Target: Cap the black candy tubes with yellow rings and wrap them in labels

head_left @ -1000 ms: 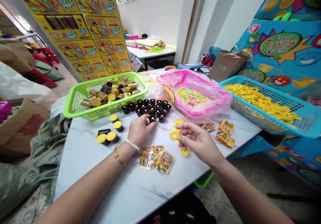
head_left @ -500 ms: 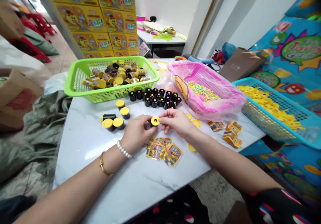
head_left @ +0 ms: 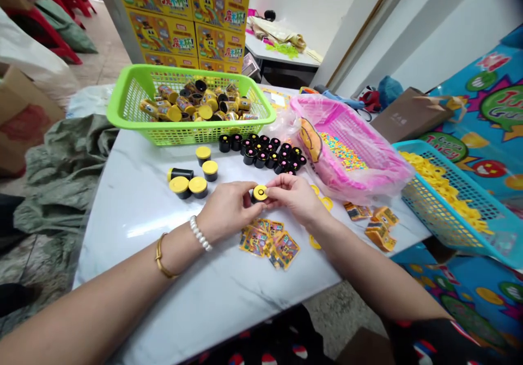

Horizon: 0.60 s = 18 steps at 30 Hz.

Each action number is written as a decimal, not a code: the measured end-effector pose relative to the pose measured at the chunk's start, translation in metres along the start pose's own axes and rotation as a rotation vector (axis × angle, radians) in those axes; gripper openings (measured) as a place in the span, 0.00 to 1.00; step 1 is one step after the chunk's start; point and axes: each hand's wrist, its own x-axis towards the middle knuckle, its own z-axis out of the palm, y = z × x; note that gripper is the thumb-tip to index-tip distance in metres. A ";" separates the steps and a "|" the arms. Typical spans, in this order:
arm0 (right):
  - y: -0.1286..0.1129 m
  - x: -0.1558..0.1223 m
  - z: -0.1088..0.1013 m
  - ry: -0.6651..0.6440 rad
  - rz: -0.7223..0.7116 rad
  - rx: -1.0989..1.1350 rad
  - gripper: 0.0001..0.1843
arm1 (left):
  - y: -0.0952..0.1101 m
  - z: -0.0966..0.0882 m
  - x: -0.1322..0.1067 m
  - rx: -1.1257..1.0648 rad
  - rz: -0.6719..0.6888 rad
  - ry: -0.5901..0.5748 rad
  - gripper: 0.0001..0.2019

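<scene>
Between my two hands is a small black cup with a yellow ring-shaped top (head_left: 260, 192). My left hand (head_left: 231, 208) is closed around its left side, thumb in front. From the right, the fingertips of my right hand (head_left: 295, 197) pinch the rim of the yellow top. Just below lie several printed yellow stickers (head_left: 267, 242), overlapping in a loose pile. Black cups with yellow caps (head_left: 198, 185) stand left of my left hand, one lying on its side. Beyond my hands, many black cups (head_left: 261, 158) show pink or yellow candies in their middles. Yellow rings (head_left: 326, 202) lie partly behind my right wrist.
A green basket (head_left: 192, 131) of labelled cups stands at the back left. The pink basket (head_left: 368, 185), lined with plastic, holds coloured candies. On the right, a blue basket (head_left: 445, 218) contains yellow pieces. Folded printed labels (head_left: 381, 229) lie near the table's right edge.
The view has shifted, so the table's things appear displaced. My right fingers have closed in on the cup, and the yellow top's middle now shows a dark circle instead of an open hole.
</scene>
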 end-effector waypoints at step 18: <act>0.000 -0.003 -0.001 0.096 -0.154 -0.242 0.09 | -0.001 0.002 0.000 0.010 -0.012 -0.008 0.06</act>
